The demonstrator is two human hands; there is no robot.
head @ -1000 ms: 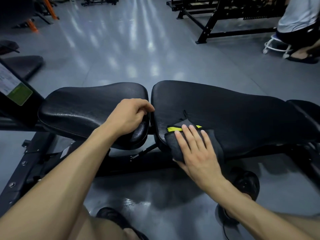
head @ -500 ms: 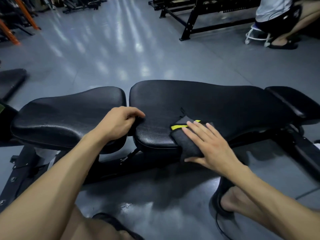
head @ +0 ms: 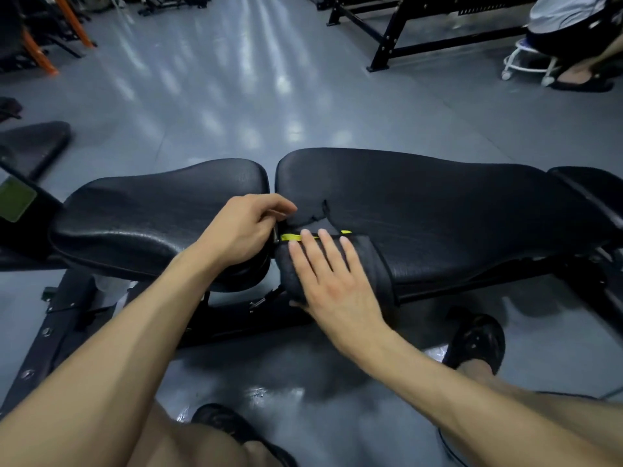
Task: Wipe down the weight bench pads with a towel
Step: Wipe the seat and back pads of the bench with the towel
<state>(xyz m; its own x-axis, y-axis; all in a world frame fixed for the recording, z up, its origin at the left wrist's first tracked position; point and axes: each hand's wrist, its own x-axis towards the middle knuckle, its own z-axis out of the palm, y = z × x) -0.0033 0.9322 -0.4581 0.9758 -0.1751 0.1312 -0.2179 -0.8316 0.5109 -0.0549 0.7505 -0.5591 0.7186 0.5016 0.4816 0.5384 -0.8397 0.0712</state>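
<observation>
A black weight bench stands crosswise before me, with a seat pad [head: 151, 210] on the left and a longer back pad [head: 438, 210] on the right. A dark grey towel [head: 371, 264] with a yellow strip is draped over the near left corner of the back pad. My right hand [head: 333, 281] presses flat on the towel, fingers straight. My left hand [head: 242, 227] has its fingers curled at the gap between the two pads and seems to pinch the towel's upper corner there; the contact is partly hidden.
The bench's black steel frame [head: 67, 315] runs low along the floor at the left. My sandalled feet [head: 478, 338] stand on the grey floor under the bench. A person sits on a white stool [head: 526, 62] at the far right, beside a black rack [head: 404, 32].
My right hand has slid the towel leftward to the back pad's left edge. My left hand has stayed at the gap between the pads.
</observation>
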